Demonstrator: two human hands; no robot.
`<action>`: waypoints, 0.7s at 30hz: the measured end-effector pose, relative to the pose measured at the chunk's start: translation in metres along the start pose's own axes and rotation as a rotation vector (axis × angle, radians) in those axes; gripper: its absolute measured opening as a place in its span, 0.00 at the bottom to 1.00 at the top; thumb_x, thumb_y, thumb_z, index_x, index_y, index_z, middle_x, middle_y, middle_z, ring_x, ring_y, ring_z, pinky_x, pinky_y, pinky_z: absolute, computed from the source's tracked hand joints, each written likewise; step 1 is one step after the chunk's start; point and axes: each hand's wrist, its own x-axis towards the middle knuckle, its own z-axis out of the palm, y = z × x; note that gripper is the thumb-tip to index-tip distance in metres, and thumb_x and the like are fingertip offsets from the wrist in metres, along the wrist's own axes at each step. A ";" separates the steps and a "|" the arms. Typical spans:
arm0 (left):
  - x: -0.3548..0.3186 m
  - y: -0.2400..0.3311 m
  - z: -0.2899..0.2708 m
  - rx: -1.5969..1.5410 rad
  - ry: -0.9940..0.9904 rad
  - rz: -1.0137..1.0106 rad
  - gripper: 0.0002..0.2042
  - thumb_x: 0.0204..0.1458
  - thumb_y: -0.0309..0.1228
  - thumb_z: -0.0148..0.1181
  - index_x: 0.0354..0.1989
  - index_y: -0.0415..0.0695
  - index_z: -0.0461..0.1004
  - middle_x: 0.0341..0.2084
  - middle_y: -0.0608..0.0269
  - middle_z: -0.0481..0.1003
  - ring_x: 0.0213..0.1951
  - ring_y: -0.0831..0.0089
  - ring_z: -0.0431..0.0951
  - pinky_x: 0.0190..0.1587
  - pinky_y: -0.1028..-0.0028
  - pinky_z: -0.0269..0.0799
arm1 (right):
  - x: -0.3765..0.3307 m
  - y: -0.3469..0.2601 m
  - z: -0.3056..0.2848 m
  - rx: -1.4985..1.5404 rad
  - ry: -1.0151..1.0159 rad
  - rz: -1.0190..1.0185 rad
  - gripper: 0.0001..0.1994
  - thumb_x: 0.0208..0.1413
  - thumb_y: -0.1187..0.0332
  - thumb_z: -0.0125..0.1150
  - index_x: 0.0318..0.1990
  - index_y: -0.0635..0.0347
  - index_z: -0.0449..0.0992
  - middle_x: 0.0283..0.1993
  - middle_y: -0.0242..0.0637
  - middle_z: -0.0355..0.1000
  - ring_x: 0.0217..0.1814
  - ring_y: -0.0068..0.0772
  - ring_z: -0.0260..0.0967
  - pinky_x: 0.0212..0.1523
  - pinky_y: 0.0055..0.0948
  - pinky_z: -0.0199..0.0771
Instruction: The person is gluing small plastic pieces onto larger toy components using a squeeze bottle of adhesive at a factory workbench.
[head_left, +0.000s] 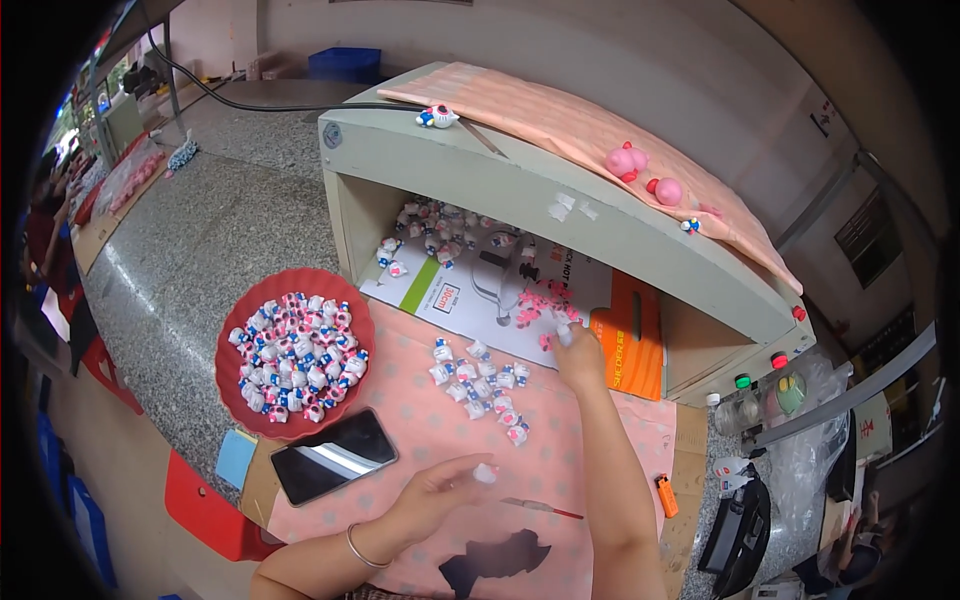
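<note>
My left hand [440,496], a bangle on its wrist, hovers over the pink dotted cloth. Its thumb and fingers pinch a small white piece [486,472] that looks like one of the figurines. My right hand [580,356] reaches into the front of the grey box-like booth, fingers closed together beside a scatter of small pink pieces [541,301]. Something white shows at its fingertips; whether a finger cover or a held piece is unclear. Between the hands lies a loose group of white cat-like figurines [478,380] with blue and pink parts.
A red bowl [228,385] full of figurines stands left, near a black phone [335,458] and blue paper pad [236,458]. More figurines [445,230] lie deep inside the booth [345,225]. A thin brush [540,508] and orange lighter [667,496] rest on the worktop.
</note>
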 end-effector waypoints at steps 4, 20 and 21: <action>-0.011 0.002 -0.007 0.009 -0.026 0.016 0.18 0.48 0.24 0.53 0.49 0.42 0.65 0.40 0.64 0.70 0.38 0.78 0.70 0.41 0.78 0.68 | -0.014 -0.001 -0.002 -0.004 0.013 -0.003 0.17 0.44 0.64 0.56 0.39 0.67 0.69 0.38 0.53 0.68 0.42 0.50 0.66 0.41 0.39 0.65; -0.139 0.001 -0.031 0.032 -0.040 0.139 0.19 0.47 0.25 0.55 0.50 0.43 0.65 0.37 0.65 0.69 0.36 0.79 0.69 0.39 0.79 0.68 | -0.165 -0.072 -0.048 0.795 0.090 0.162 0.04 0.48 0.73 0.55 0.31 0.63 0.69 0.24 0.32 0.67 0.23 0.20 0.65 0.21 0.19 0.66; -0.142 -0.002 -0.032 0.015 -0.054 0.161 0.19 0.48 0.24 0.53 0.51 0.42 0.64 0.37 0.65 0.69 0.38 0.78 0.70 0.40 0.78 0.68 | -0.180 -0.080 -0.055 0.797 0.088 0.156 0.04 0.48 0.73 0.55 0.31 0.63 0.69 0.24 0.32 0.67 0.23 0.20 0.65 0.21 0.19 0.66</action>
